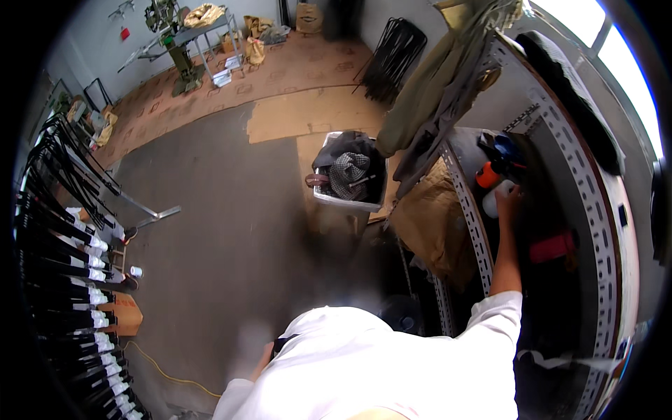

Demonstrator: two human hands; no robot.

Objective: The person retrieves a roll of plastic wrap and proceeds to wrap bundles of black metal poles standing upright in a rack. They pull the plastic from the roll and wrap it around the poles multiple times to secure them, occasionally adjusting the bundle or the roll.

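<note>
My right arm reaches into a metal shelf on the right. The fingers of my right hand [512, 201] are curled at a white rounded container [493, 201] that looks like a bottle, and its far end is partly covered. Just beyond it is an orange object [487, 175], with a blue and black item [505, 150] behind that. A pinkish-red object [551, 247] lies deeper in the dark shelf. On the left, a bit of my left forearm [263, 360] shows beside a black band [283, 344]; my white shirt hides the hand.
A slotted metal upright [467, 217] borders the shelf, with brown paper [437, 224] beside it. Dark garments [434, 91] hang above. Ahead stands a white bin [350, 204] holding grey cloth. Racked black frames [70, 280] line the left; a yellow cable [164, 374] crosses the floor.
</note>
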